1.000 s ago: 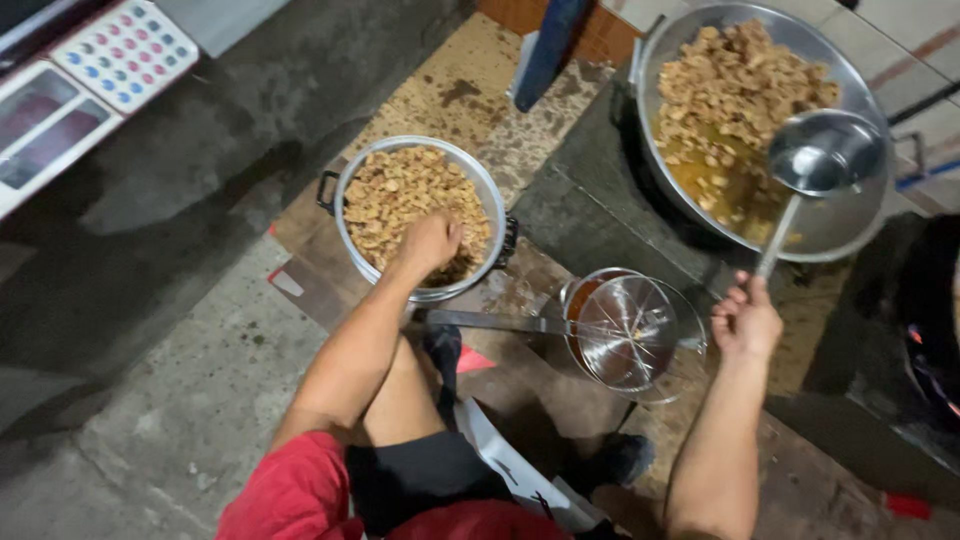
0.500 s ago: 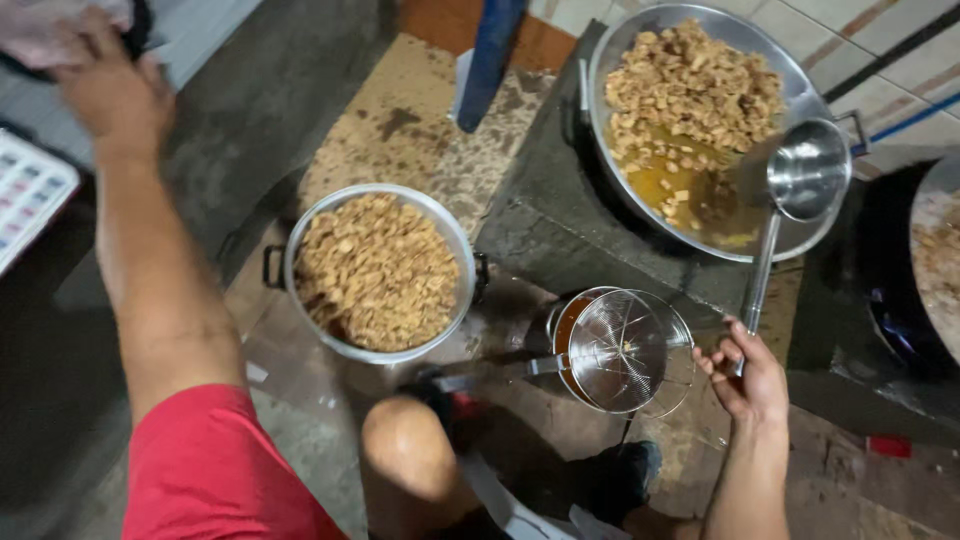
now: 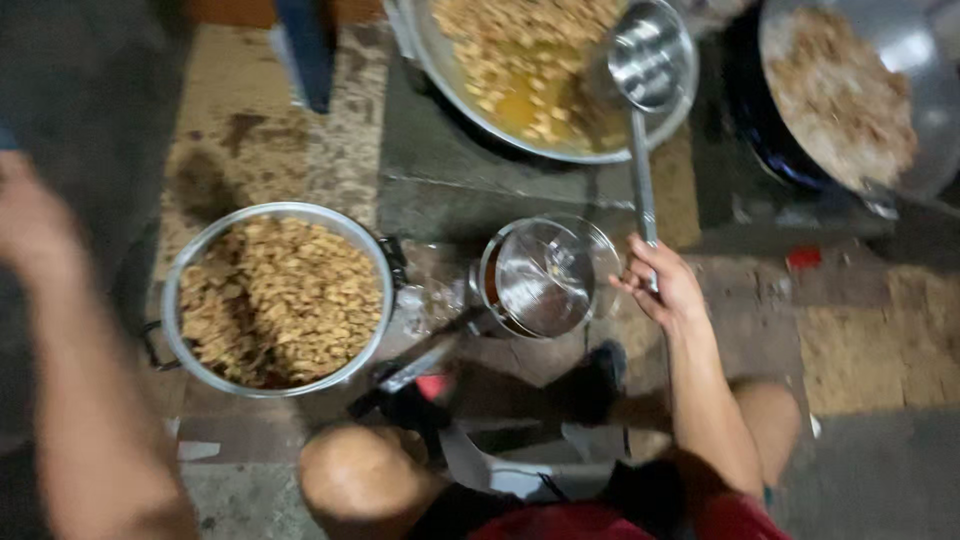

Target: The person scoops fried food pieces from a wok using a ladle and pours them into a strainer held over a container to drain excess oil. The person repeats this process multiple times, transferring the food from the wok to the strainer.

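The right hand point(image 3: 665, 290) grips the ladle point(image 3: 648, 62) by its long handle, bowl resting in the wok point(image 3: 560, 150), just beyond the strainer point(image 3: 548, 276). The blurred left hand point(image 3: 30, 220) is raised left of the pot point(image 3: 275, 300); its grip is unclear.

Pot of fried pieces point(image 3: 278, 298) sitting on the floor at left, strainer point(image 3: 548, 277) lying just to its right, ladle point(image 3: 648, 110) rising behind the strainer into the wok point(image 3: 560, 148), second pan point(image 3: 850, 95) standing right of the wok.
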